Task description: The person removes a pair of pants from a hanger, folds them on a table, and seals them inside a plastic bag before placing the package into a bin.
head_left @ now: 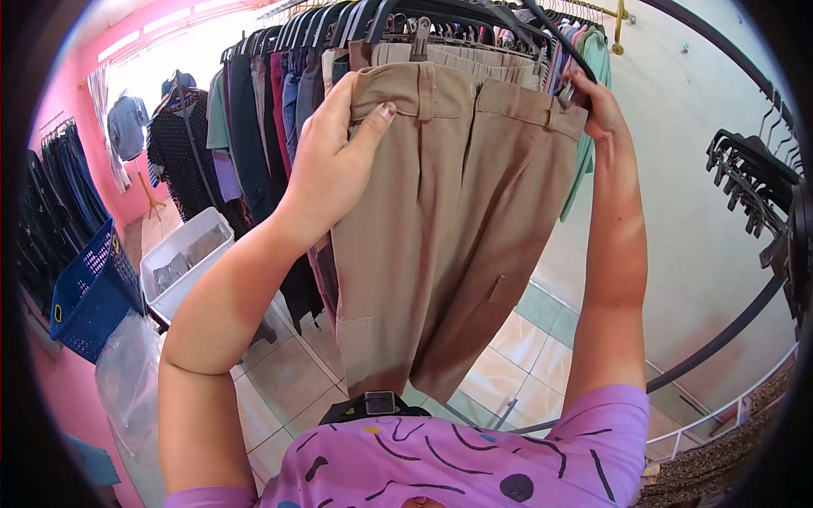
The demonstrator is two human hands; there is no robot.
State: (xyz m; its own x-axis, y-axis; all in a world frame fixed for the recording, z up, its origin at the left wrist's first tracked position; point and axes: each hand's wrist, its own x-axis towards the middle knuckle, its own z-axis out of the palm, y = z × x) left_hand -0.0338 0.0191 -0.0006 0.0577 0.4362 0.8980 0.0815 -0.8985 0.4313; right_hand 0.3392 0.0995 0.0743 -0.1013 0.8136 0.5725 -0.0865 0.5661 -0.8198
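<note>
A pair of tan trousers [381, 220] hangs in front of me, its legs reaching down toward the tiled floor. My left hand [339, 152] grips the waistband at its left side, thumb in front and the other fingers behind the cloth. At the right end of the waistband, my right hand [600, 106] is closed around a clip of the black hanger [566, 42]. Another hanger clip [420, 38] stands above the waistband near my left hand. Part of the hanger is hard to tell from the hangers behind it.
Behind the trousers, a rack of hanging clothes [262, 110] runs back to the left. Empty clip hangers [754, 178] hang at the right. A blue basket [97, 284] and a white bin [190, 262] stand at the left, beside clear plastic [131, 381].
</note>
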